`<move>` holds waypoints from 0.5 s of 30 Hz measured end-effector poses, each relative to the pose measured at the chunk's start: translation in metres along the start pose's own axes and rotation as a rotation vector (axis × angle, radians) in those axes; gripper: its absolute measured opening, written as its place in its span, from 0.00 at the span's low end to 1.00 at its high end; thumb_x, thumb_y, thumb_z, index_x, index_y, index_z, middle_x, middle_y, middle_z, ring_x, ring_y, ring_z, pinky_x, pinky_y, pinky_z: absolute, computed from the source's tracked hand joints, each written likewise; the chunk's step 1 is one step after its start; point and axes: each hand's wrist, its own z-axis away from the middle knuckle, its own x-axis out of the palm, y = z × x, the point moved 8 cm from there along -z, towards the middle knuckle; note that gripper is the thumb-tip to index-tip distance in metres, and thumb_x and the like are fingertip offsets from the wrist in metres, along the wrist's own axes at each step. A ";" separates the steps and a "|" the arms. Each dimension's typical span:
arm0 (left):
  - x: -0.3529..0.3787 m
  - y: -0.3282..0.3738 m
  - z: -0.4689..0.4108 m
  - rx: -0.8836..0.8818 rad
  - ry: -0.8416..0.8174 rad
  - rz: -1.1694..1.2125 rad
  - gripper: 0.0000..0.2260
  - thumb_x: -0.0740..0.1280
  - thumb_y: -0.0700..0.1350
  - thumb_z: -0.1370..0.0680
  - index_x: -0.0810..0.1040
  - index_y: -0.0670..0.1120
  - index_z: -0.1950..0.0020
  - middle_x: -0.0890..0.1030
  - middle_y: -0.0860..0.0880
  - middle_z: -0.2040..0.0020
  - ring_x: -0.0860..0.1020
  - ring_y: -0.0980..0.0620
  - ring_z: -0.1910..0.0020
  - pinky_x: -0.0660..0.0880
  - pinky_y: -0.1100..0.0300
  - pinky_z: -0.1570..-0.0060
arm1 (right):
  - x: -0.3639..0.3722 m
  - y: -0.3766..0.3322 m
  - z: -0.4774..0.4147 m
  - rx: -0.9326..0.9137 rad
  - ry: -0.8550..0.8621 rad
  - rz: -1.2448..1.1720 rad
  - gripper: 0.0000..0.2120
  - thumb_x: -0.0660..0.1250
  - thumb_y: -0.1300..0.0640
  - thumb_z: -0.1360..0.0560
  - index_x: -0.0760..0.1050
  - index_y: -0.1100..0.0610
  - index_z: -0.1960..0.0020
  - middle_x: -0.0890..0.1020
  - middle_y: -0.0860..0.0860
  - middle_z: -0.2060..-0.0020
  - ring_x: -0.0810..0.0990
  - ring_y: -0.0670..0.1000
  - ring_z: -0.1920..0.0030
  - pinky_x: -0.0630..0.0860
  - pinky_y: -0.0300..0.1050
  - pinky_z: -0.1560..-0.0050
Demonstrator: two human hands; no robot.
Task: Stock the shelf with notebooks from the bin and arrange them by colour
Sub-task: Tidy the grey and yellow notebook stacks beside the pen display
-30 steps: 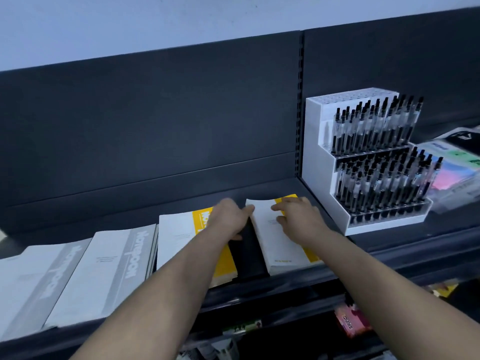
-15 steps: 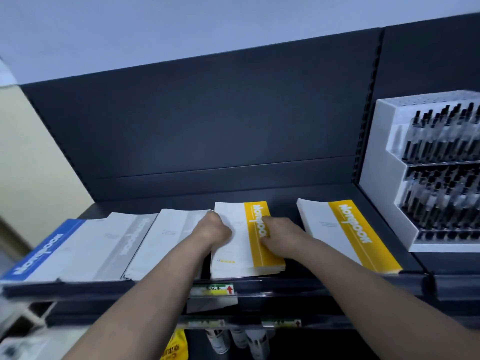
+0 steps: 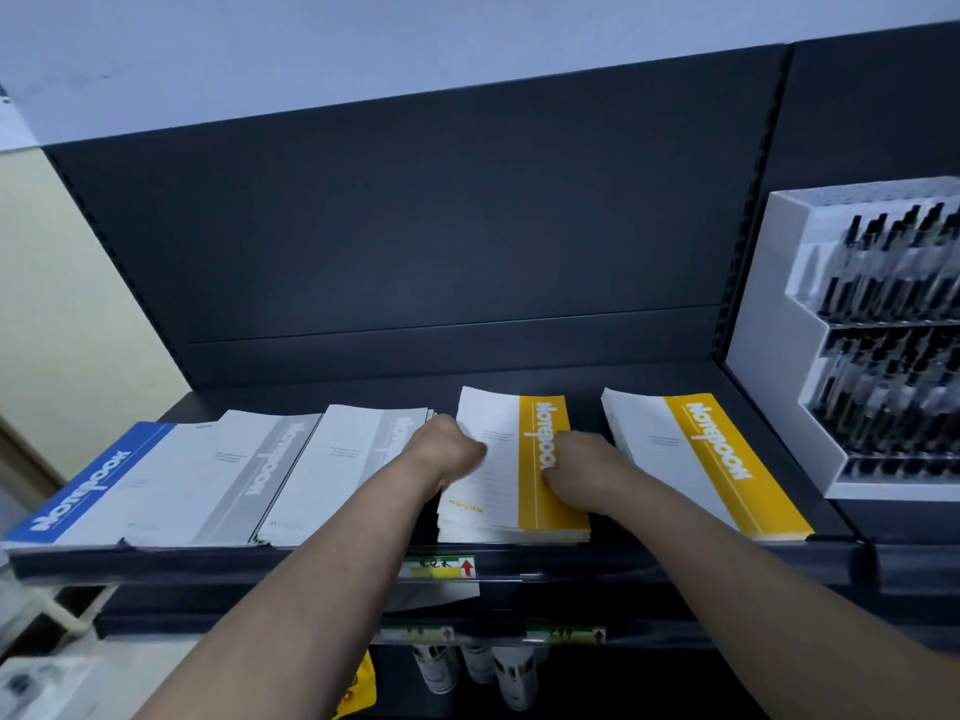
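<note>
- left hand (image 3: 451,452): fingers curled on the left edge of the middle yellow notebook stack (image 3: 540,491)
- right hand (image 3: 581,467): fingers bent, pressing the stack's yellow band
- stack flat at the shelf (image 3: 363,558) front edge
- second yellow stack (image 3: 727,459) just right, apart
- grey stacks (image 3: 332,470) and blue stack (image 3: 83,491) to the left
- pen display (image 3: 878,356) far right

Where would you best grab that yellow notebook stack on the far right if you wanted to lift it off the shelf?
Probably by its front short edge, coming from the shelf front. The right yellow stack lies flat with that end at the shelf lip, and its page edges show there for fingers to slip under. The pen display crowds its right side, and both hands, left hand and right hand, are on the neighbouring yellow stack.
</note>
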 end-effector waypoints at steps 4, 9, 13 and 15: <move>-0.013 0.004 0.003 0.005 0.124 -0.144 0.06 0.66 0.45 0.29 0.71 0.45 0.62 0.74 0.49 0.66 0.74 0.47 0.63 0.65 0.61 0.71 | -0.005 0.000 0.002 -0.015 0.000 -0.010 0.08 0.62 0.54 0.23 0.73 0.56 0.47 0.77 0.52 0.50 0.77 0.52 0.52 0.73 0.41 0.60; -0.014 0.012 0.000 0.004 0.116 0.058 0.08 0.70 0.47 0.30 0.77 0.42 0.61 0.78 0.48 0.65 0.79 0.45 0.62 0.70 0.60 0.67 | -0.002 0.000 0.006 -0.013 0.006 0.007 0.03 0.63 0.56 0.23 0.70 0.55 0.51 0.75 0.52 0.53 0.74 0.51 0.57 0.67 0.39 0.68; -0.021 0.025 0.000 0.026 0.157 0.066 0.06 0.65 0.42 0.24 0.76 0.40 0.52 0.80 0.45 0.53 0.80 0.43 0.51 0.73 0.55 0.58 | -0.012 -0.001 0.009 -0.041 0.015 -0.043 0.11 0.65 0.54 0.25 0.74 0.56 0.44 0.78 0.54 0.45 0.78 0.54 0.48 0.75 0.44 0.54; -0.040 0.032 -0.001 0.042 0.297 0.085 0.10 0.63 0.41 0.23 0.74 0.38 0.44 0.79 0.43 0.47 0.78 0.40 0.46 0.70 0.58 0.60 | -0.031 0.000 0.016 -0.093 0.095 -0.108 0.13 0.63 0.55 0.23 0.75 0.57 0.40 0.79 0.54 0.42 0.77 0.55 0.43 0.76 0.47 0.47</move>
